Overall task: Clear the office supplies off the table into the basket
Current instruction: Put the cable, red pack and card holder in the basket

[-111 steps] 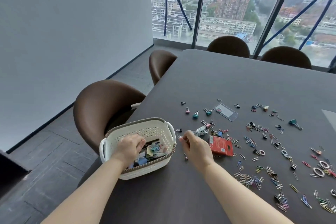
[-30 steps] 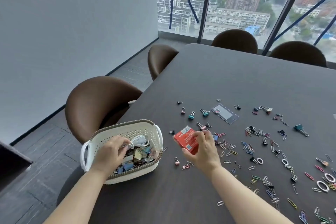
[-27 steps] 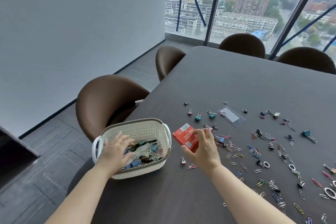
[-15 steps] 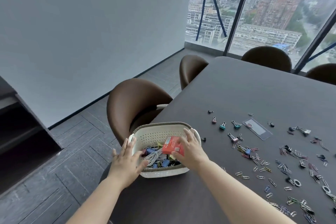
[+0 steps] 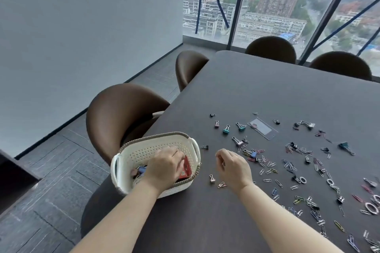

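Observation:
A white perforated basket (image 5: 148,150) stands at the table's near left corner, holding binder clips and a red box (image 5: 186,168) that leans against its right wall. My left hand (image 5: 163,167) is inside the basket, fingers curled on the red box. To the right of the basket, my right hand (image 5: 233,167) hovers over the table with loosely spread fingers and nothing in it. Several coloured paper clips (image 5: 287,166) and binder clips (image 5: 226,129) lie scattered to the right. A small pink binder clip (image 5: 212,178) lies between basket and right hand.
A clear card sleeve (image 5: 262,128) and metal rings (image 5: 370,207) lie among the clips on the dark table (image 5: 267,88). Brown chairs stand at the left edge (image 5: 123,113) (image 5: 190,65) and at the far end (image 5: 271,49). Windows are behind.
My right hand put the red box into the basket, let go and drew back to the right. My left hand moved from the basket's outer rim into the basket, onto the box.

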The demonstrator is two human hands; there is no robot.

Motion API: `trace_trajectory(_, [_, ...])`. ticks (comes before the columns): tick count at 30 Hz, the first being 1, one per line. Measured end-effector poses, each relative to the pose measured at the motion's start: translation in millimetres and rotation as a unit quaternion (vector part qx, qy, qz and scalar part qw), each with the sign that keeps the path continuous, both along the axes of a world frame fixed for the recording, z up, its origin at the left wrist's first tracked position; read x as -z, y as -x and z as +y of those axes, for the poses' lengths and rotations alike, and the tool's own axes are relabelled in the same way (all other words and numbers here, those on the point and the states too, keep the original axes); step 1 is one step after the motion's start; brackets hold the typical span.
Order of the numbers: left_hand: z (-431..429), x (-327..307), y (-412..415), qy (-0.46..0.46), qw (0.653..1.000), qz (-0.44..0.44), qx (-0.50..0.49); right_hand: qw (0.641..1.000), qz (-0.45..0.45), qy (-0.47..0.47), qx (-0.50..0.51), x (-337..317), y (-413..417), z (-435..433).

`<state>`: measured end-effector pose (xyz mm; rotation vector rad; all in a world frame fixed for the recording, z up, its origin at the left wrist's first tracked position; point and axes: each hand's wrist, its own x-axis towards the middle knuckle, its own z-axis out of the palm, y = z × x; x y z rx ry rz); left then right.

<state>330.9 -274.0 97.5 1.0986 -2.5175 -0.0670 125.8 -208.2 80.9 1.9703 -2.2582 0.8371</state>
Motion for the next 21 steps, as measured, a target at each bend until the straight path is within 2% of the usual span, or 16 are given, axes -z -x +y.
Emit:
trace_trajectory(5, [1.6, 10.8, 94.6, 0.039, 0.995, -0.015, 0.085, 0.992, -0.025, -0.076, 0.099, 16.0, 82.5, 43.7])
trace_trajectory(9, [4.2, 33.3, 164.9, -0.007, 0.992, -0.051, 0.116, 0.971, -0.023, -0.180, 0.157, 30.4, 137.1, 66.6])
trace_trajectory(11, [3.7, 50.0, 190.1, -0.074, 0.986, -0.121, 0.084, 0.948, -0.007, -0.262, 0.182, 44.3, 158.9, 76.4])
trace_trajectory(13, [1.6, 75.5, 203.1, -0.152, 0.961, -0.225, 0.061, 0.920, -0.011, -0.342, 0.190, 61.7, 173.2, 84.8])
trace_trajectory(15, [1.0, 101.0, 210.6, -0.194, 0.940, -0.274, 0.063, 0.900, -0.016, -0.396, 0.179, 86.3, 176.4, 89.9])
trace_trajectory(17, [-1.5, 126.5, 216.3, -0.202, 0.932, -0.288, 0.086, 0.902, 0.007, -0.391, 0.182, 105.7, 175.0, 87.5])
trace_trajectory(21, [-21.5, 143.5, 239.9, -0.156, 0.947, -0.271, 0.072, 0.911, -0.027, -0.348, 0.219, 126.7, 190.5, 63.5])
